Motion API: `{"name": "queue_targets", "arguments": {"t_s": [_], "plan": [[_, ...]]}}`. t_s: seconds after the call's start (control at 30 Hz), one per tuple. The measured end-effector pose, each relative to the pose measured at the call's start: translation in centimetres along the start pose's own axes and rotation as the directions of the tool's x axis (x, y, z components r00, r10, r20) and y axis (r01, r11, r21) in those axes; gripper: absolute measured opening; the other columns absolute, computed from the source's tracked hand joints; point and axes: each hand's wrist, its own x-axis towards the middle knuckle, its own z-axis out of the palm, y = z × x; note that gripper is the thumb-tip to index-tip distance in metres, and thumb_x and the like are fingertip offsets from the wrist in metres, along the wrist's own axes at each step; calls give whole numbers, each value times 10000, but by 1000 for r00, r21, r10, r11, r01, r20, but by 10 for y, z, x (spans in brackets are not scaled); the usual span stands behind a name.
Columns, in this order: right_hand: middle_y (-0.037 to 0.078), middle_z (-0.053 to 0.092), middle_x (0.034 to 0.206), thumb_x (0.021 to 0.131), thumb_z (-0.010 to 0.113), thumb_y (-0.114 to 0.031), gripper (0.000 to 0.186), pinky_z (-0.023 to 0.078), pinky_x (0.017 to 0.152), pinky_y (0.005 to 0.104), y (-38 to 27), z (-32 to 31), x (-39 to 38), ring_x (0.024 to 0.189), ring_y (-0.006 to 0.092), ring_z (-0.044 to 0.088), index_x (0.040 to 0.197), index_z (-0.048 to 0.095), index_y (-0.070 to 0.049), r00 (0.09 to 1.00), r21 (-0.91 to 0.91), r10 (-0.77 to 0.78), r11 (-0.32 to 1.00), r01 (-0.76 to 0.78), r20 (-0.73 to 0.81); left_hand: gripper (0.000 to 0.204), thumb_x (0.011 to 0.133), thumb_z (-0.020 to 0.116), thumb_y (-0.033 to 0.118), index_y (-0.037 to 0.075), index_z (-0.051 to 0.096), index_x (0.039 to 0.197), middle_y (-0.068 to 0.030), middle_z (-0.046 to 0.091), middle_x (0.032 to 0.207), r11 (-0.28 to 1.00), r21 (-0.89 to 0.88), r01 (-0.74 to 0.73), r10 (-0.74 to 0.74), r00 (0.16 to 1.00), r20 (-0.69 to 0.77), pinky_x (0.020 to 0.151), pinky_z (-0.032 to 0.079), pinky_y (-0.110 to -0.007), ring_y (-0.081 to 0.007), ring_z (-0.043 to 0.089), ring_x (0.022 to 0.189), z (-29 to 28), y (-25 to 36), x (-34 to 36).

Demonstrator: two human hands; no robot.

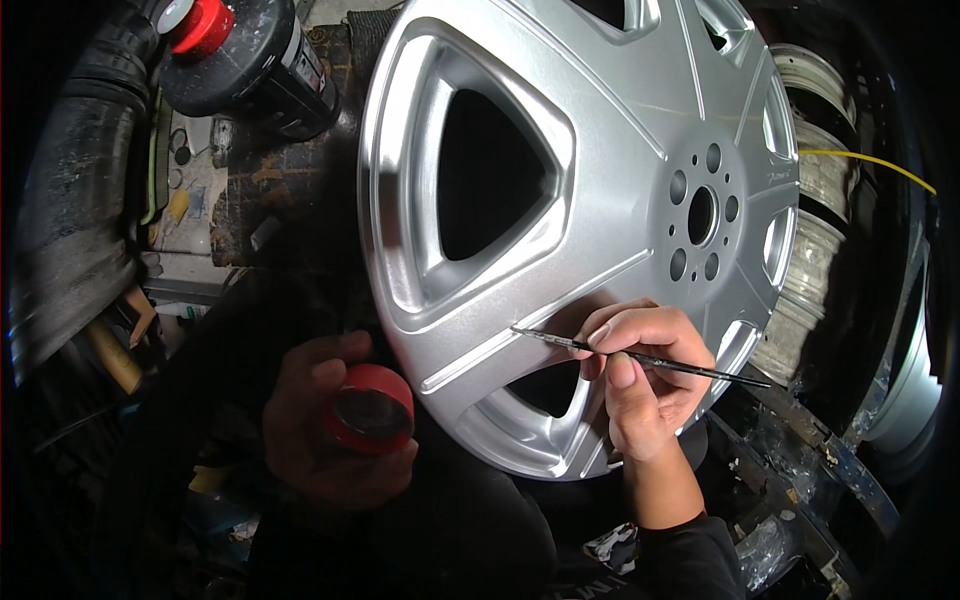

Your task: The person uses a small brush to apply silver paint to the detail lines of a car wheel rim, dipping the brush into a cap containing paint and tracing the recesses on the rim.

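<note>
Close up, right hand [645, 375] pinching thin brush [640, 357] on glossy silver wheel [600, 150], left hand [325, 425] gripping round red cap [370, 408] — shadowed.

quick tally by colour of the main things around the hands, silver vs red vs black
Silver: 1, the alloy wheel
Red: 2, the small red cap in the left hand and the red lid on the black bottle
Black: 2, the thin brush in the right hand and the black bottle
Total: 5
</note>
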Motion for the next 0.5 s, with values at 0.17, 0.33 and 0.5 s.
{"name": "queue_targets", "arguments": {"t_s": [0.17,0.33,0.5], "plan": [[162,625,866,894,659,-179,216,504,617,267,1,-1,1,684,181,606,953,601,21,1000,93,-19,995,20,-14,556,665,857,136,67,655,1179,-195,567,1263,929,201,-312,292,948,123,913,522,-423,-363,589,1139,1,4,19],[190,671,829,785,589,0,152,551,696,361,-2,0,3,708,249,663,900,670,59,992,247,-109,965,91,58,500,624,825,178,69,687,1092,-175,579,1257,907,381,-181,110,974,199,927,496,-433,-371,557,1160,1,20,29],[141,640,815,864,682,-177,153,483,635,337,-4,4,-1,664,208,580,870,644,-29,985,190,-106,979,79,137,567,562,806,201,35,671,1087,-263,562,1262,903,430,-21,-23,995,97,926,479,-432,-354,560,1141,8,25,26]]}}
